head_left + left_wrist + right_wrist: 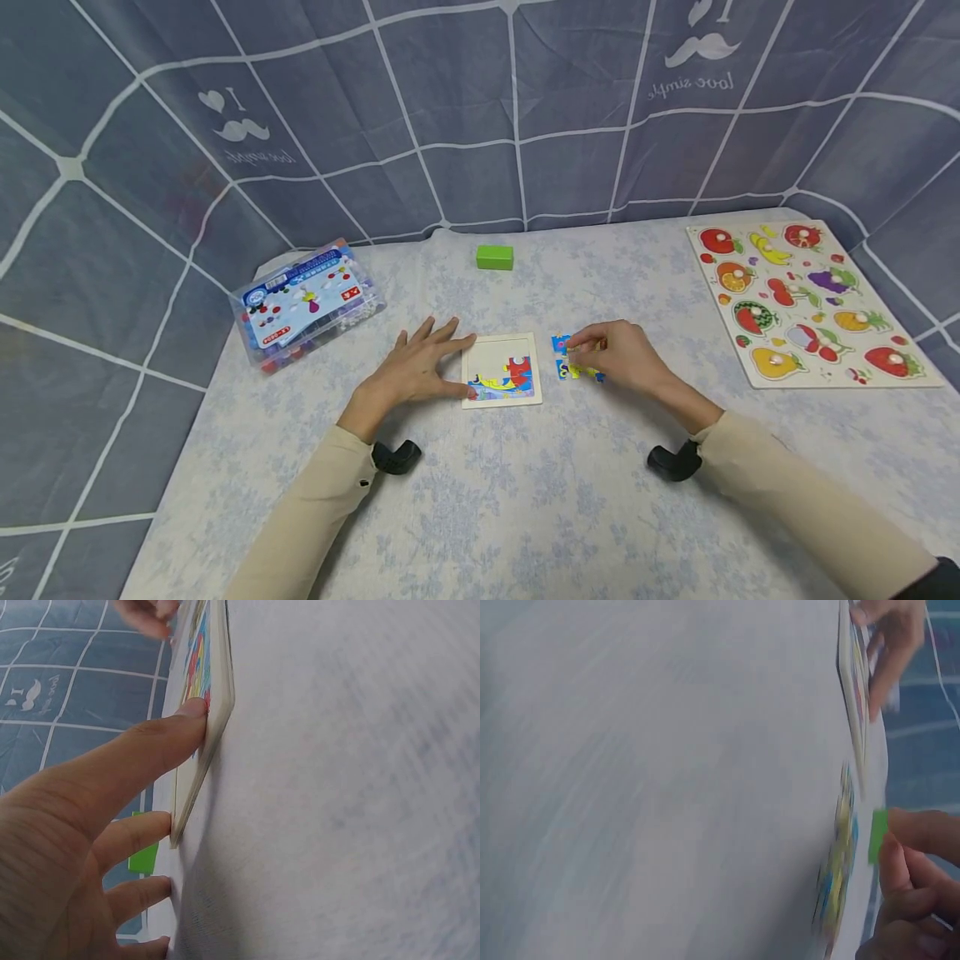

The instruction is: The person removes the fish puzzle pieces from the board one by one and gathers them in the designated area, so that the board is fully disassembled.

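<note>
A square wooden puzzle tray (501,403) lies flat, partly filled with red, yellow and blue pieces (519,373) along its bottom and right. My left hand (412,367) spreads its fingers at the tray's left side. Its thumb (161,742) presses the lower left corner while the index finger touches the upper left edge. Over loose, colourful puzzle pieces (561,368) to the right of the tray is my right hand (621,357). Its thumb and index fingertips are close together in the right wrist view, other fingers curled; I cannot tell whether a piece is between them.
A green block (495,257) sits behind the tray. At the back left lies a clear plastic box (307,300) with a printed blue label. On the right, a fruit puzzle board (813,304) rests on the patterned tablecloth (517,500). A blue-grey checked curtain (465,108) hangs behind.
</note>
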### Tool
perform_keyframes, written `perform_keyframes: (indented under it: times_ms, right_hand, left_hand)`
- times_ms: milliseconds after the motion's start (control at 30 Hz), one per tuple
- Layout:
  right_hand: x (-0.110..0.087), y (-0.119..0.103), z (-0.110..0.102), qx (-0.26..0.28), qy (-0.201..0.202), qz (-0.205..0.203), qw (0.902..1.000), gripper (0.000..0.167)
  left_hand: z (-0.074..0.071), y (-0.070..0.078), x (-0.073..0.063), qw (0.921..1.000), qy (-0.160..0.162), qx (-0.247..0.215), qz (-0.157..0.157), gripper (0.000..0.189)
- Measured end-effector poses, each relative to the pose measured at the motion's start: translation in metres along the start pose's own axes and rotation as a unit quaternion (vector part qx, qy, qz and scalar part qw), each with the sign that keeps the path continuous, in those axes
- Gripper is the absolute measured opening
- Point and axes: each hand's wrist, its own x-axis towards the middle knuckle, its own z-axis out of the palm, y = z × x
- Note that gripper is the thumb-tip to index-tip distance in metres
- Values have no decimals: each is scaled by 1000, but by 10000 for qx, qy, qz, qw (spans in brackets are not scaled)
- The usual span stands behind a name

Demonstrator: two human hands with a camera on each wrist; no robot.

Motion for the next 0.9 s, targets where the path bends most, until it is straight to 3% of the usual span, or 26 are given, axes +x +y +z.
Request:
perform_keyframes:
  times_ms: [167,300,567,900]
  right_hand:
    - [10,-20,23,28,-434,-474,9979,27]
    - [14,-31,35,-188,-630,-463,9968,30]
    - [15,-36,43,-594,-576,-369,9959,25]
    - [15,-35,45,-317,-511,-499,9969,24]
  left_hand:
    - [1,0,0,10000,-10,-32,-15,90]
    - [0,-1,0,10000,4,-40,-5,90]
    - [-1,-1,1,10000,41,36,-8,91]
    - [-1,0,0,10000,27,74,-33,91]
